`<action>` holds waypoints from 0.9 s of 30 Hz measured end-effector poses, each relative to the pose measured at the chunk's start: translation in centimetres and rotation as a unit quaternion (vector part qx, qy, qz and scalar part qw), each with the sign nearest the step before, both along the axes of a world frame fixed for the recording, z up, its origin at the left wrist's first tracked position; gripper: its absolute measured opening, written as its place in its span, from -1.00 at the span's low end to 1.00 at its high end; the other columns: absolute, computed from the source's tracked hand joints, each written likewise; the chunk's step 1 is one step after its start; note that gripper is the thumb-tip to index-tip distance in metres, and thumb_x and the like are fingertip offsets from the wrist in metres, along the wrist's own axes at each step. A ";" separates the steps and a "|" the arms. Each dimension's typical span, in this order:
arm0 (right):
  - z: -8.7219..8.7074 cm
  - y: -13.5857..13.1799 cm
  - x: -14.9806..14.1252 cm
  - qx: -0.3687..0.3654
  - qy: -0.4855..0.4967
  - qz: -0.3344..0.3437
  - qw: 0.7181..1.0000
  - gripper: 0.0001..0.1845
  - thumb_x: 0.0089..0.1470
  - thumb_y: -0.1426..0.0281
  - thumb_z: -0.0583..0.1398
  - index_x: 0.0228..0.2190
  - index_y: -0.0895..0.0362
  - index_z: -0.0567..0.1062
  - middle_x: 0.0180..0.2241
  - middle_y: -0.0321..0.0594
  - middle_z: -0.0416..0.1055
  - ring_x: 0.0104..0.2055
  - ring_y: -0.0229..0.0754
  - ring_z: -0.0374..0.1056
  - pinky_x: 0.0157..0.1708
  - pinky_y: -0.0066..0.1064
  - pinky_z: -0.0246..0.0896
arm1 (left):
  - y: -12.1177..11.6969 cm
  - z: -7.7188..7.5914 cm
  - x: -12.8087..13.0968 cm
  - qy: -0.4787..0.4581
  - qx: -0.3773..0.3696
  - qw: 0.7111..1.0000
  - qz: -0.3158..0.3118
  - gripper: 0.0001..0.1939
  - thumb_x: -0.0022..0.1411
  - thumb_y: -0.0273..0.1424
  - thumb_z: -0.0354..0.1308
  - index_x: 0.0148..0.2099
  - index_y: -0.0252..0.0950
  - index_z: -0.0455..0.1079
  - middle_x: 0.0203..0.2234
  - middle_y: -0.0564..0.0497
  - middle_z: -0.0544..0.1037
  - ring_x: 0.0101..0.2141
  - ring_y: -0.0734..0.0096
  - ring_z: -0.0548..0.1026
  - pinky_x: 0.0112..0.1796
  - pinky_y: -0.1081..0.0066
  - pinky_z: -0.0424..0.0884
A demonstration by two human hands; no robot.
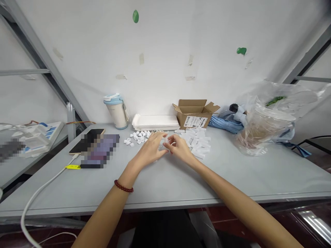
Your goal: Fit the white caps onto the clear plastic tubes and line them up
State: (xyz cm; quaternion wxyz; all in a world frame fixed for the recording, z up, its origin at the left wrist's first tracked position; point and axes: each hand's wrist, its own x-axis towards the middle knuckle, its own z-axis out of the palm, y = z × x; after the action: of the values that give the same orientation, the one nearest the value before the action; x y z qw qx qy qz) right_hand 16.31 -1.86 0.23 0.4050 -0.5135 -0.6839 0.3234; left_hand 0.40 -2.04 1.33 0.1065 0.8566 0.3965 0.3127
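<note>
Over the middle of the grey table, my left hand [150, 148] and my right hand [180, 148] are close together, fingertips nearly meeting. The fingers of my left hand are stretched out, its thumb apart from them. My right hand is closed in a pinch around a small clear plastic piece [162, 143], partly hidden by the fingers. Beside my left hand lies a scatter of small white caps [139, 137]. A loose heap of translucent plastic tubes [198, 142] lies just right of my right hand.
Behind my hands stand a white stack of flat packs [156, 122] and an open cardboard box [193, 115]. A cup with a blue lid [117, 112] and two phones, one black [86, 141], are to the left. Blue cloth [227, 124] and a bagged tub [269, 127] occupy the right.
</note>
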 end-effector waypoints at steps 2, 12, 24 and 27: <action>-0.1 0.0 -0.1 -0.013 0.002 0.007 1.000 -0.82 0.01 0.32 0.18 -0.38 0.17 0.32 -0.52 -0.33 0.36 -0.66 -0.35 0.26 -0.61 -0.47 0.12 | -0.1 0.1 -0.1 0.014 -0.019 1.000 0.002 -0.43 0.06 -0.42 0.16 0.13 -0.23 0.14 -0.01 -0.11 0.36 0.01 0.10 0.28 -0.02 0.13 0.27; -0.5 0.2 -0.2 -0.036 0.004 0.037 0.999 -0.93 0.05 0.45 0.11 -0.46 0.17 0.36 -0.65 -0.38 0.34 -0.70 -0.34 0.26 -0.62 -0.49 0.13 | -0.3 0.4 -0.6 0.051 -0.061 0.997 0.000 -0.52 -0.03 -0.43 0.15 0.01 -0.23 0.25 -0.07 -0.08 0.40 -0.04 0.09 0.29 -0.07 0.17 0.29; -0.6 0.2 0.0 0.022 -0.084 0.080 0.993 -0.84 -0.03 0.62 0.10 -0.44 0.18 0.45 -0.44 -0.31 0.47 -0.63 -0.41 0.27 -0.43 -0.47 0.21 | -0.4 0.8 -1.9 0.115 -0.182 0.977 0.010 -0.54 -0.14 -0.20 0.26 -0.14 -0.24 0.39 -0.24 -0.04 0.43 -0.13 0.11 0.35 -0.20 0.30 0.32; -0.7 0.2 0.1 0.002 -0.070 0.085 0.994 -0.81 -0.05 0.66 0.10 -0.41 0.19 0.43 -0.37 -0.28 0.49 -0.66 -0.43 0.27 -0.46 -0.48 0.23 | -0.3 0.6 -2.1 0.119 -0.185 0.975 0.003 -0.54 -0.13 -0.18 0.25 -0.13 -0.22 0.38 -0.23 -0.04 0.42 -0.14 0.14 0.36 -0.21 0.32 0.33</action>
State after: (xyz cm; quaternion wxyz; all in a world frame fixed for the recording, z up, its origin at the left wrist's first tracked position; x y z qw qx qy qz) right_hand 16.36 -1.63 -0.48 0.3282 -0.4745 -0.7520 0.3187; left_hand -1.68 -2.35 1.97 0.2139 0.8519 0.4601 0.1299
